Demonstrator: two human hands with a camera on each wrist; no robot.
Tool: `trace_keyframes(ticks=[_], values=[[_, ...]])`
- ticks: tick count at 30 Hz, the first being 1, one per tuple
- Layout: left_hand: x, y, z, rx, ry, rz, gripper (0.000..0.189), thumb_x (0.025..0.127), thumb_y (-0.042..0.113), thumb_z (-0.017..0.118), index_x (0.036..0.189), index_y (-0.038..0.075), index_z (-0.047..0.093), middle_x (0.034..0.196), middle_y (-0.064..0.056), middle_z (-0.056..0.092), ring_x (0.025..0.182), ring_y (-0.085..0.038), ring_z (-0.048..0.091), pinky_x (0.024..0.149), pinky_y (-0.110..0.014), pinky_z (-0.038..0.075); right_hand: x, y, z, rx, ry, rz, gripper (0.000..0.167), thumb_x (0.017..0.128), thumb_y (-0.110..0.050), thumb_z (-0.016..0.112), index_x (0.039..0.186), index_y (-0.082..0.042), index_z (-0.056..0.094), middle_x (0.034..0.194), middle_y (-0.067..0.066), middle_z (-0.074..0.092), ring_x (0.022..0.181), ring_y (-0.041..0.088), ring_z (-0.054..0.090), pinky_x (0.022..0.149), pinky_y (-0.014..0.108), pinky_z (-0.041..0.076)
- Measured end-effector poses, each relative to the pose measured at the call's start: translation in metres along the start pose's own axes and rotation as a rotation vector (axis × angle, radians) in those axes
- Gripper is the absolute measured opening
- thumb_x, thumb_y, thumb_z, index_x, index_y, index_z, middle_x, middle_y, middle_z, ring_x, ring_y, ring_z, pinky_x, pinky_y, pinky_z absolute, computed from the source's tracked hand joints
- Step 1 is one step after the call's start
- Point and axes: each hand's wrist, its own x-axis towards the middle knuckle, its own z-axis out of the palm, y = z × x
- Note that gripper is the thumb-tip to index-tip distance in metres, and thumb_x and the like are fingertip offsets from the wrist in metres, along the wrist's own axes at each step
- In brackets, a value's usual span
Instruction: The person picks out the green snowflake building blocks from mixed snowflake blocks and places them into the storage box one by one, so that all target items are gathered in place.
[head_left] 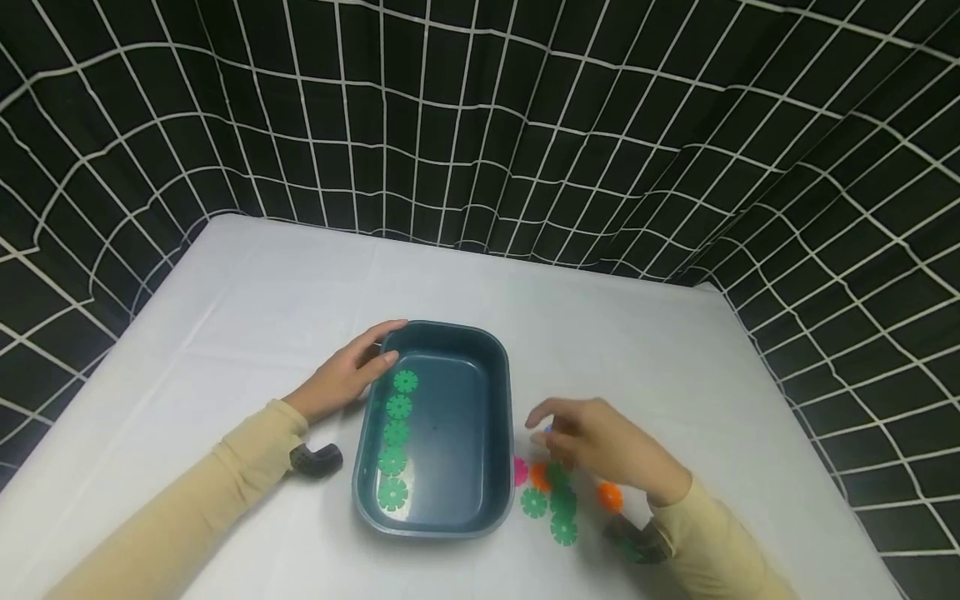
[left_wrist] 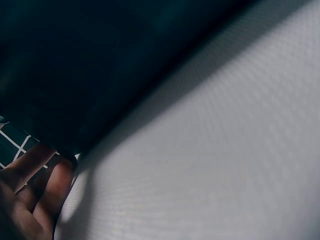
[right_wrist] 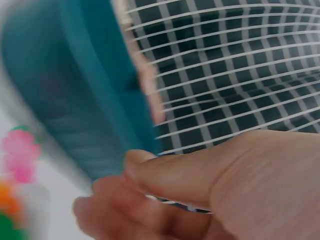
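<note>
A dark teal plastic tub (head_left: 435,532) stands on the white table. My left hand (head_left: 348,375) holds its far left rim, thumb over the inside and fingers along the outside; in the left wrist view those fingers (left_wrist: 55,185) show beside the dark tub wall. Several green notched discs (head_left: 396,433) lie in a column along the tub's left side. My right hand (head_left: 600,437) hovers right of the tub above loose discs, fingers loosely bent, with nothing visible held. Near its fingertips shows a bit of a blue disc (head_left: 548,429). Thumb and fingers appear close together in the right wrist view.
Beside the tub lie a pink disc (head_left: 521,472), an orange disc (head_left: 611,497) and several green discs (head_left: 564,528), some overlapping. Another orange disc (head_left: 540,477) is among them. A black curtain with white grid lines (head_left: 465,125) surrounds the table (head_left: 285,275).
</note>
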Motion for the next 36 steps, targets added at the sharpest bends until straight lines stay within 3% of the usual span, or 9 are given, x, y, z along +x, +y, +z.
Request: trace_keyframes(ticks=[2,6,9,16,29,36], values=[[0.000,-0.001,0.000,-0.002,-0.002,0.000,0.049,0.101,0.038,0.045,0.147,0.038,0.030,0.156,0.001,0.027,0.143,-0.033,0.026,0.112,-0.062,0.023,-0.006,0.012,0.012,-0.053,-0.004,-0.041,0.019,0.089,-0.010,0.067,0.108,-0.014,0.066,0.074,-0.006,0.063,0.065,0.006,0.055,0.062,0.023,0.052],[0.000,-0.002,0.000,0.006,0.007,0.003,0.049,0.101,0.039,0.045,0.147,0.038,0.030,0.156,0.001,0.028,0.142,-0.033,0.028,0.112,-0.061,0.024,-0.015,0.027,0.028,-0.140,0.076,-0.109,0.021,0.083,-0.004,0.072,0.100,-0.016,0.067,0.078,-0.012,0.060,0.073,0.002,0.051,0.068,0.022,0.050],[-0.001,-0.001,0.000,0.005,0.009,0.001,0.049,0.101,0.038,0.046,0.147,0.037,0.030,0.156,0.000,0.028,0.142,-0.033,0.029,0.112,-0.061,0.024,-0.019,0.031,0.030,-0.210,0.100,-0.100,0.026,0.080,-0.002,0.074,0.100,-0.016,0.067,0.081,-0.012,0.058,0.074,0.003,0.050,0.070,0.023,0.050],[-0.001,0.001,-0.001,-0.003,0.008,-0.004,0.049,0.101,0.038,0.046,0.147,0.038,0.031,0.155,0.000,0.030,0.140,-0.035,0.031,0.111,-0.061,0.025,-0.023,0.044,0.031,-0.360,0.065,-0.073,0.026,0.079,-0.003,0.074,0.101,-0.016,0.069,0.094,-0.010,0.063,0.086,0.008,0.058,0.082,0.031,0.057],[0.001,-0.001,0.000,-0.005,0.002,0.000,0.049,0.101,0.038,0.046,0.147,0.038,0.031,0.156,0.001,0.029,0.143,-0.031,0.027,0.113,-0.059,0.023,-0.021,0.057,0.034,-0.297,0.096,-0.122,0.032,0.074,-0.007,0.081,0.096,-0.016,0.059,0.087,-0.011,0.058,0.080,0.005,0.050,0.076,0.028,0.053],[0.002,-0.004,0.000,-0.001,0.003,0.001,0.049,0.101,0.038,0.046,0.147,0.038,0.031,0.156,0.001,0.029,0.142,-0.031,0.029,0.113,-0.059,0.024,-0.021,0.061,0.028,-0.208,0.151,-0.181,0.034,0.079,0.001,0.074,0.105,-0.018,0.064,0.098,-0.010,0.065,0.085,0.005,0.058,0.080,0.029,0.057]])
